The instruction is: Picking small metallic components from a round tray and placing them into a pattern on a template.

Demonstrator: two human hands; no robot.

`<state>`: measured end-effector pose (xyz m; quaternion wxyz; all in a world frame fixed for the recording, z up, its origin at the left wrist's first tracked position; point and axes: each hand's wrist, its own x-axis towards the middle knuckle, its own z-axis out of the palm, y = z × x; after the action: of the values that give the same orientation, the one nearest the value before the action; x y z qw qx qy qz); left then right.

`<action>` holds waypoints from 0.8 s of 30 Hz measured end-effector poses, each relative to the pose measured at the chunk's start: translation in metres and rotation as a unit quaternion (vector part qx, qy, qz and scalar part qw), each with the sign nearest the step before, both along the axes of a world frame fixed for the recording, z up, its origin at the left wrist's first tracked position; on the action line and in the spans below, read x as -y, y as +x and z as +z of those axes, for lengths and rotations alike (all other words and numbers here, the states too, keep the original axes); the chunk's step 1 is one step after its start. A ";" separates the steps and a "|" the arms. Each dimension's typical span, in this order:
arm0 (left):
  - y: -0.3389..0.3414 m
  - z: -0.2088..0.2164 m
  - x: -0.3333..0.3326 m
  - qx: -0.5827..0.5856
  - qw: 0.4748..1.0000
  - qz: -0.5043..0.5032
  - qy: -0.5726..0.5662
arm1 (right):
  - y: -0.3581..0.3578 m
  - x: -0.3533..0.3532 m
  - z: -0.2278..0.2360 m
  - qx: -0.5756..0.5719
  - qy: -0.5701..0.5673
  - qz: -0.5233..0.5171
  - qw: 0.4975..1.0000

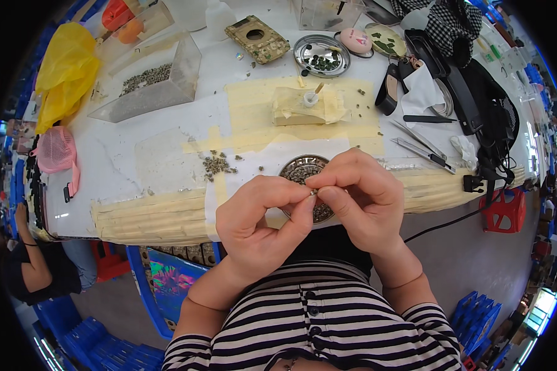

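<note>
My left hand (260,216) and my right hand (362,198) meet at the table's front edge, thumbs and forefingers pinched together. Between the fingertips is a tiny metallic piece (314,192), too small to name; both hands appear to grip it. Behind and below the hands stands a round metal dish (302,158) with many small metal-coloured parts, partly covered by my fingers. To the left of it, a loose pile of similar small parts (216,164) lies on the table.
A taped block (291,117) carries a small white cup (310,99). Farther back are a steel plate (303,46) of dark green pieces and a camouflage-patterned case (272,52). Tweezers (419,141) and a craft knife (424,154) lie right; a clear bin (179,80) stands left. A person (37,269) sits at far left.
</note>
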<state>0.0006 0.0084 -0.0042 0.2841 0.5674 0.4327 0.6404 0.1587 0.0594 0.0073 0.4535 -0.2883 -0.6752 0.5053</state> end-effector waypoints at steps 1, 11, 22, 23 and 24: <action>0.000 0.000 0.000 -0.015 1.000 0.011 0.004 | 0.000 0.000 0.000 0.023 0.033 -0.011 0.999; -0.002 0.004 -0.004 -0.128 0.986 0.092 0.049 | -0.007 0.005 0.002 0.118 0.247 -0.075 0.959; -0.003 0.000 -0.004 0.010 0.999 0.039 -0.033 | -0.006 0.003 0.000 0.107 0.221 -0.079 0.966; -0.003 -0.001 -0.004 0.002 0.999 0.041 -0.031 | -0.006 0.003 0.000 0.115 0.247 -0.082 0.959; -0.003 -0.002 -0.003 -0.006 0.999 0.043 -0.029 | -0.006 0.002 0.000 0.122 0.273 -0.085 0.951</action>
<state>-0.0025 0.0118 -0.0058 0.2701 0.5437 0.4766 0.6358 0.1528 0.0572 0.0073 0.4697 -0.2694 -0.8107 0.2227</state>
